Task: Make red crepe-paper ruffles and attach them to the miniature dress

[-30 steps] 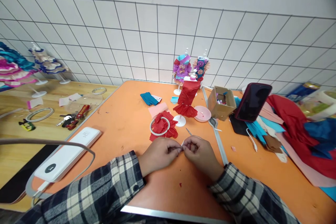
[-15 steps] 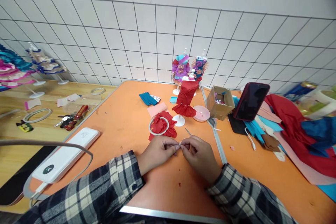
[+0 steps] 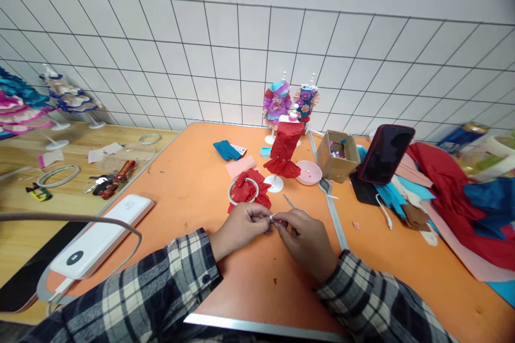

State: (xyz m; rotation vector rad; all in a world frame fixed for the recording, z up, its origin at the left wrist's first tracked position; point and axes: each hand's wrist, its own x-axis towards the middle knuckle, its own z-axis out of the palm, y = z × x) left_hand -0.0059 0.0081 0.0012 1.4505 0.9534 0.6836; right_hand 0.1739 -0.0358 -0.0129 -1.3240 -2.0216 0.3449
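My left hand [image 3: 244,228] and my right hand [image 3: 304,238] meet fingertip to fingertip above the orange table [image 3: 257,284]. Both are closed in a pinch around a tiny white piece [image 3: 272,218], mostly hidden by the fingers, so its kind does not show. Scissors [image 3: 288,201] lie partly under my right hand, blades pointing away. Just beyond my left hand, crumpled red crepe paper [image 3: 263,198] lies with a roll of tape [image 3: 230,193] on it. Behind stands a small dress form in a red paper dress [image 3: 286,142] on a round white base [image 3: 274,184].
A pink bowl [image 3: 309,173], a cardboard box [image 3: 338,155] and a phone on a stand [image 3: 386,154] stand to the right, beside piled coloured paper [image 3: 454,198]. Two dressed forms stand behind. At left are a white power bank [image 3: 102,236] with a cable, and keys [image 3: 100,185].
My pinched fingers have shifted slightly to the left and up, and the white piece shows a little more between them. The things on the table have stayed put.
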